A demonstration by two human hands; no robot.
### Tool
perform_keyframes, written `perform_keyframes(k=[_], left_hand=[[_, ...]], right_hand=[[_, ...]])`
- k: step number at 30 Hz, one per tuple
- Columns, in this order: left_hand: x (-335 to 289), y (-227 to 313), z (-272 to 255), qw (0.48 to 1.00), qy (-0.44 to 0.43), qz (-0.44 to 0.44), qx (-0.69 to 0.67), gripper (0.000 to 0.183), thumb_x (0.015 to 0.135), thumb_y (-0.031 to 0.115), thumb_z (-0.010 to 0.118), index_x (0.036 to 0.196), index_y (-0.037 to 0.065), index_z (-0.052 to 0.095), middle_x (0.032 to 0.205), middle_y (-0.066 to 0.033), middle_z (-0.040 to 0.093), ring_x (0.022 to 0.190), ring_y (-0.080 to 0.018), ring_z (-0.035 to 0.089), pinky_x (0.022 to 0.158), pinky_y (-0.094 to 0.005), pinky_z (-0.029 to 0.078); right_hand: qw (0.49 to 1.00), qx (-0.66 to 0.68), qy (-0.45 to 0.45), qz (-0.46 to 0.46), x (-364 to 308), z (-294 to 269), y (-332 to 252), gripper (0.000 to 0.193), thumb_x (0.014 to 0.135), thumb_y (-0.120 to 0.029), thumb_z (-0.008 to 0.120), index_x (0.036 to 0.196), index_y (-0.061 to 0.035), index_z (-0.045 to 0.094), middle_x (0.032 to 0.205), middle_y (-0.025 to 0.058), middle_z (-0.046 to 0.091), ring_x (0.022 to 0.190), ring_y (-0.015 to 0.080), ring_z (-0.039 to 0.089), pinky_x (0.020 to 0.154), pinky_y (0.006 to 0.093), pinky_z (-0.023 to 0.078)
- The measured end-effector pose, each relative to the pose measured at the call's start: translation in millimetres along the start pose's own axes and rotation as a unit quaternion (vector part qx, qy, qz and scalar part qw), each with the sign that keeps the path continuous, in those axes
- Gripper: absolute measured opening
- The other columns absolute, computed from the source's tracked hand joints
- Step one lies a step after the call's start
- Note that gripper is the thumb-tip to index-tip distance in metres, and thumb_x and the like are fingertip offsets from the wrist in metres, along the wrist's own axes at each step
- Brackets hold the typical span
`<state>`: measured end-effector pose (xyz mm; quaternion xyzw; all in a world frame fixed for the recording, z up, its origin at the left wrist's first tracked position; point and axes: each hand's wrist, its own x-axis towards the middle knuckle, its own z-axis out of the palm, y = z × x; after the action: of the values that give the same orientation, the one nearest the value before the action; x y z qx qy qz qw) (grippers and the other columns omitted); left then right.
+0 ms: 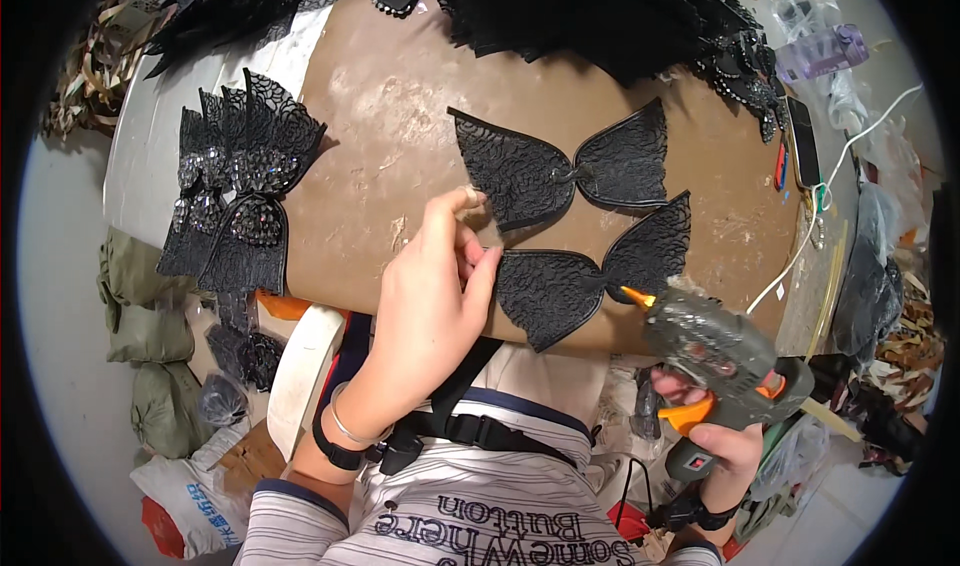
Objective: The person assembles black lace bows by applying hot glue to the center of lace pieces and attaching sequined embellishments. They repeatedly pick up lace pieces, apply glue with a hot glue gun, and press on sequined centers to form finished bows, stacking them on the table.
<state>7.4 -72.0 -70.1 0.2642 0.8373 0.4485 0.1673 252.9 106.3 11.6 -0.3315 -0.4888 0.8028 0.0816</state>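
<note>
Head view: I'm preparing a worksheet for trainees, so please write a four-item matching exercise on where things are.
Column one
1. Glue gun
2. Overlapping beaded pieces
3. Phone
4. Left hand

Column two
A. On the table's left side
B. At the nearer bow's upper left corner
C. In the right hand
D. Near the table's right edge

Pairs: 1-C, 2-A, 3-D, 4-B

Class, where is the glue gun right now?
In the head view, the glue gun is right of centre in the right hand, nozzle by the lower black bow.
</note>
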Motion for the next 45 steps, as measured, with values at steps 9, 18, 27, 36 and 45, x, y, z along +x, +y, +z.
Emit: perform_keyframes(k=[9, 18, 27, 36, 45], left_hand=[[-1, 8, 0, 0.999, -0.014, -0.03, 0.036, 0.063, 0.079, 0.012, 0.082, 0.128, 0.003, 0.044, 0.084, -0.0063, 0.058, 0.063, -0.0161, 0.057, 0.06, -0.0298, 0.049], [-4, 1, 5, 0.998, 0.008, 0.008, 0.064, 0.063, 0.074, 0.008, 0.084, 0.124, 0.004, 0.045, 0.086, -0.0051, 0.058, 0.062, -0.0144, 0.055, 0.059, -0.0276, 0.049], [-5, 2, 7, 0.997, 0.021, 0.004, 0.07, 0.061, 0.074, 0.007, 0.084, 0.122, 0.004, 0.046, 0.086, -0.0049, 0.059, 0.061, -0.0142, 0.055, 0.058, -0.0283, 0.048], [-4, 8, 8, 0.998, 0.022, -0.015, 0.056, 0.058, 0.076, 0.006, 0.081, 0.121, 0.002, 0.046, 0.087, -0.0072, 0.058, 0.062, -0.0189, 0.058, 0.059, -0.0323, 0.049], [7, 1, 4, 0.997, 0.046, -0.005, 0.061, 0.058, 0.075, 0.003, 0.082, 0.121, 0.002, 0.047, 0.088, -0.0064, 0.06, 0.063, -0.0129, 0.055, 0.059, -0.0269, 0.048]], right_hand=[[0.97, -0.241, 0.039, 0.02, 0, 3, 7, 0.023, 0.076, 0.005, 0.066, 0.099, 0.0041, 0.064, 0.09, 0.0096, 0.068, 0.087, 0.0191, 0.067, 0.082, 0.035, 0.054], [0.936, -0.337, 0.09, 0.039, 5, 16, 3, 0.02, 0.074, 0.002, 0.071, 0.093, 0.0012, 0.067, 0.082, 0.0037, 0.069, 0.075, 0.0122, 0.066, 0.071, 0.0287, 0.053], [0.925, -0.35, 0.138, 0.05, -4, 10, -3, 0.022, 0.072, -0.002, 0.075, 0.092, -0.0012, 0.066, 0.078, 0.0012, 0.066, 0.069, 0.0118, 0.062, 0.064, 0.0275, 0.05], [0.924, -0.337, 0.175, 0.046, -2, 4, -4, 0.02, 0.074, -0.004, 0.076, 0.09, -0.0002, 0.066, 0.078, 0.003, 0.066, 0.071, 0.0128, 0.063, 0.064, 0.0286, 0.05], [0.935, -0.293, 0.173, 0.095, -1, -4, -9, 0.029, 0.073, -0.002, 0.076, 0.098, 0.0012, 0.064, 0.083, 0.0079, 0.066, 0.075, 0.0168, 0.064, 0.07, 0.0311, 0.052]])
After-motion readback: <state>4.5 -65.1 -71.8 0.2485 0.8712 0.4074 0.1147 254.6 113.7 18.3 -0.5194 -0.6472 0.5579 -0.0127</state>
